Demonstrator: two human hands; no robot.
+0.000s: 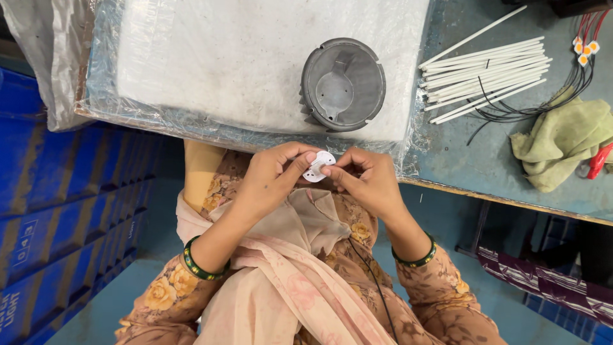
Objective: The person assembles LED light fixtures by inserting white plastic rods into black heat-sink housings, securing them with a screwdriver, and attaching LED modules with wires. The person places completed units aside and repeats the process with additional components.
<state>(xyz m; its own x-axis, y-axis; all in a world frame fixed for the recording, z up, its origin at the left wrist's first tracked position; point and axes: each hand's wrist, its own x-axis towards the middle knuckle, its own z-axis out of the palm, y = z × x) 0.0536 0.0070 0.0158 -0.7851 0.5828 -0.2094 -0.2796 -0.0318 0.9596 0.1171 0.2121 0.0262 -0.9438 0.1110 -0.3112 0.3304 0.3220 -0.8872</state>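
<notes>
White round disc (pixel 318 166) pinched between left hand (pixel 271 179) and right hand (pixel 367 182), fingertips meeting, wrists angled inward

We see a small white disc (pixel 318 166) pinched between our left hand (pixel 271 179) and right hand (pixel 367 182), each wrist ringed by a green bangle (pixel 203 267) with gold specks. Our sleeves are brown with yellow flowers, crossed by a pale pink scarf (pixel 287 281). On the table sits a dark grey round housing (pixel 343 84) upon a white plastic-wrapped pad (pixel 223 57), beside white tubes (pixel 488 73), black wires with red leads, and a yellow-green cloth (pixel 562 144). The tabletop (pixel 472 166) is dull blue; the crates (pixel 57 191) at our left are bright blue.
</notes>
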